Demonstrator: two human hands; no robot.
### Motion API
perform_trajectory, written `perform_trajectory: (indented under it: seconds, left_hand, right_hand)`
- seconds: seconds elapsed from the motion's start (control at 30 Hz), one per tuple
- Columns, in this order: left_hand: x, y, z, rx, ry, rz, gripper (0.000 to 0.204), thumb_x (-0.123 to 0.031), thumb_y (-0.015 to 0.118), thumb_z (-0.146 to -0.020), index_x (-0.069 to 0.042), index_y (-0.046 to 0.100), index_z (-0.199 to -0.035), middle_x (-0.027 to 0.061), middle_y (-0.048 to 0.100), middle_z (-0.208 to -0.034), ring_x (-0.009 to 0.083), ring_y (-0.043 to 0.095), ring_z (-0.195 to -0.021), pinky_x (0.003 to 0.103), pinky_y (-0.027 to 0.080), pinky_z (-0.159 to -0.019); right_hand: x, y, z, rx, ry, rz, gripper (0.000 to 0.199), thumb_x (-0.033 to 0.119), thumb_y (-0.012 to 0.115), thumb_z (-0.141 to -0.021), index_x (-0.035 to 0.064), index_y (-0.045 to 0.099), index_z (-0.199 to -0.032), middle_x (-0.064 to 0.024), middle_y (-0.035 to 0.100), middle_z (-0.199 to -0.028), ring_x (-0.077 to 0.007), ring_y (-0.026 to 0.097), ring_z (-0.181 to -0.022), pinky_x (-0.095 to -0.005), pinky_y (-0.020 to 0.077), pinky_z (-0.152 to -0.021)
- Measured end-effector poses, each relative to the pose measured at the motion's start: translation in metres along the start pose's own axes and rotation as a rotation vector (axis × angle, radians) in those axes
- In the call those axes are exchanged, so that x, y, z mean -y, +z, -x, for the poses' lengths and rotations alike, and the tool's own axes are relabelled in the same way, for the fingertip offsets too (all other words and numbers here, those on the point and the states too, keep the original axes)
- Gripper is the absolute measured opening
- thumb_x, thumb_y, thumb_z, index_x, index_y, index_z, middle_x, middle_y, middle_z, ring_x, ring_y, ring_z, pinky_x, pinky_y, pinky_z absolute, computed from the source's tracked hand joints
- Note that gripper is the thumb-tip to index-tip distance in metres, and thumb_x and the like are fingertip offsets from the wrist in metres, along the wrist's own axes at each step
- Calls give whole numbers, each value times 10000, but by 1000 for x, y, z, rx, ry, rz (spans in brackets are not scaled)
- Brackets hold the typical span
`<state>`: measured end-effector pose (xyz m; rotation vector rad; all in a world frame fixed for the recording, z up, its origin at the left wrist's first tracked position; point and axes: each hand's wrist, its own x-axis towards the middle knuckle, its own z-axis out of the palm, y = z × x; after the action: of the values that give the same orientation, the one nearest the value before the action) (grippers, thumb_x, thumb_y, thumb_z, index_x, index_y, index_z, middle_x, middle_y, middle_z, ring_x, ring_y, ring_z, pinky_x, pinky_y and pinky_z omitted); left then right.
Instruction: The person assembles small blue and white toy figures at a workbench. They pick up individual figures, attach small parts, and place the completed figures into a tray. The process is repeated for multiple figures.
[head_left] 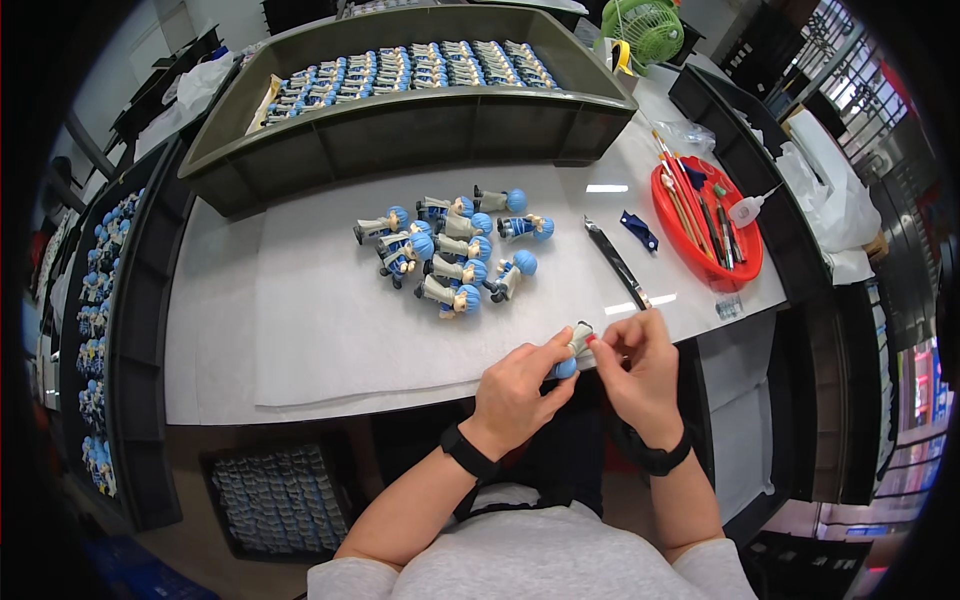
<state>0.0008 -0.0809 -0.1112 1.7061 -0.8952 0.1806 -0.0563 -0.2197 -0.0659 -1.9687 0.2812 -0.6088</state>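
Over the table's near edge, my left hand (517,391) is closed around a small figurine (581,342) with blue hair and a pale grey-white coat. The hair end points toward me and the dark feet point away. Close beside it on the right, my right hand (638,372) has thumb and fingers pinched together against the figurine. A tiny red spot shows at those fingertips; what they hold is too small to make out. Several similar figurines (462,247) lie loosely grouped on the white sheet (310,340) beyond my hands.
A craft knife (617,262) and a dark blue piece (639,231) lie right of the figurines. A red bowl (757,262) holds brushes and a small white bottle (748,210). Behind stands a large grey bin (400,130) with rows of figurines. Another bin (150,330) flanks the left.
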Motion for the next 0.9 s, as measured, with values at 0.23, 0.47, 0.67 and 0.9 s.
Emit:
perform_trajectory:
  seconds: [0.23, 0.47, 0.67, 0.9]
  left_hand:
    - [2, 1, -1, -28, 30, 24, 250, -33, 719, -677, -39, 598, -895, 148, 661, -977, 210, 590, -593, 290, 489, -540]
    - [3, 0, 0, 3, -6, 60, 258, -39, 720, -687, -31, 599, -914, 158, 658, -966, 218, 613, -624, 289, 500, -563]
    - [2, -4, -2, 35, -19, 42, 259, -46, 721, -693, -30, 600, -921, 162, 658, -948, 228, 620, -641, 293, 504, -579]
    - [5, -2, -1, 11, 5, 35, 280, -92, 695, -717, -46, 587, -971, 76, 652, -1008, 223, 580, -648, 331, 488, -580]
  right_hand:
    - [-2, -10, -3, -17, 10, 111, 272, -39, 634, -761, 31, 372, -785, -39, 540, -655, -45, 460, -526, -195, 385, -481]
    - [-8, -10, -7, 10, 64, 150, 267, -41, 637, -755, 33, 385, -797, -31, 531, -660, -42, 468, -554, -189, 391, -496]
    - [3, 3, -5, 84, 18, 111, 269, -34, 641, -754, 38, 387, -807, -24, 541, -671, -41, 472, -556, -193, 392, -503]
    - [-10, -6, -6, -30, 8, -31, 280, -45, 631, -770, 42, 369, -818, -29, 529, -663, -45, 466, -561, -190, 387, -505]
